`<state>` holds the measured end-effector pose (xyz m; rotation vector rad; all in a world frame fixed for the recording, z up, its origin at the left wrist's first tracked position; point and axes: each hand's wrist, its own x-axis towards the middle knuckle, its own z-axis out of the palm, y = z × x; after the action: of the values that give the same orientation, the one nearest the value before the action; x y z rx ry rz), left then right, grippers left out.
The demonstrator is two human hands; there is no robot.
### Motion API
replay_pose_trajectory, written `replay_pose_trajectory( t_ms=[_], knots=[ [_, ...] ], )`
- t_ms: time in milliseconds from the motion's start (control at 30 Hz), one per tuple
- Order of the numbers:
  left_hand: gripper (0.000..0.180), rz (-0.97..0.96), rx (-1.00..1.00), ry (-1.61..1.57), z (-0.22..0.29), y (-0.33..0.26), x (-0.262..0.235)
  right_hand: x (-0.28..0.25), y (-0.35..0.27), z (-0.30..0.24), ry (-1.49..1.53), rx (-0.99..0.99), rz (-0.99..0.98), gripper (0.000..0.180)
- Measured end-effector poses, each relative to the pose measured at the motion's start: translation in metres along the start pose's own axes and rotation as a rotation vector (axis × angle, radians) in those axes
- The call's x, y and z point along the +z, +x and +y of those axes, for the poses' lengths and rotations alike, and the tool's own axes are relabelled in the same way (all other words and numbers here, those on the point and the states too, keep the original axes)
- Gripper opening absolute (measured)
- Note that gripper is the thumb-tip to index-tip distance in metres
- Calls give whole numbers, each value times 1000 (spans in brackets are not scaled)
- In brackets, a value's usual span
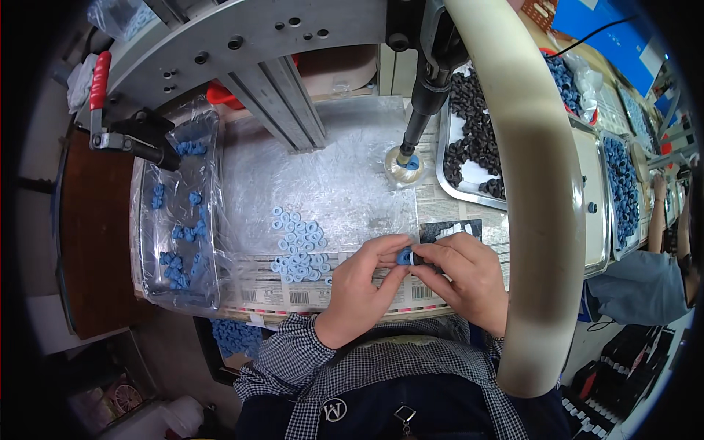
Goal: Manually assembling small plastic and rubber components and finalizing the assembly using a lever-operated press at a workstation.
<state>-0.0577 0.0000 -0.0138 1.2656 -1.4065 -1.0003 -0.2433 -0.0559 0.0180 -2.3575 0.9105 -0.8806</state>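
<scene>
My left hand (358, 284) and my right hand (463, 273) meet near the table's front edge. Both pinch a small blue part (404, 256) with a pale ring-like edge. A dark piece shows at its right end, between my right fingers, which partly hide it. To the left of my left hand lies a loose pile of light blue rings (299, 246). Beyond my hands stands a round fixture (400, 174) with a blue piece in it, and the tip of a dark metal rod (417, 126) comes down onto it.
At the left is a plastic-lined tray (141, 242) with blue parts; a metal tray (469, 196) of black parts stands back right. A thick pale tube (539, 183) arches past my right hand. Overhead run a metal frame (286, 95) and a red-handled clamp (100, 81). Another person's arm (656, 213) shows far right.
</scene>
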Motion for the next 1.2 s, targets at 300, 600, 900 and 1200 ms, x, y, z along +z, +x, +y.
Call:
replay_pose_trajectory(
  t_ms=[300, 600, 900, 1200],
  knots=[
    [41, 16, 189, 236, -3, -3, 1, -2, 1, -10, 10, 29, 53, 26],
    [24, 67, 201, 304, 24, 14, -13, -20, 2, 6, 151, 35, 67, 33],
    [24, -58, 1090, 640, 127, 91, -19, -62, 6, 51, 112, 330, 331, 31],
    [42, -13, 1114, 302, 231, 137, -37, -221, 97, 32, 216, 63, 917, 71]
  ],
)
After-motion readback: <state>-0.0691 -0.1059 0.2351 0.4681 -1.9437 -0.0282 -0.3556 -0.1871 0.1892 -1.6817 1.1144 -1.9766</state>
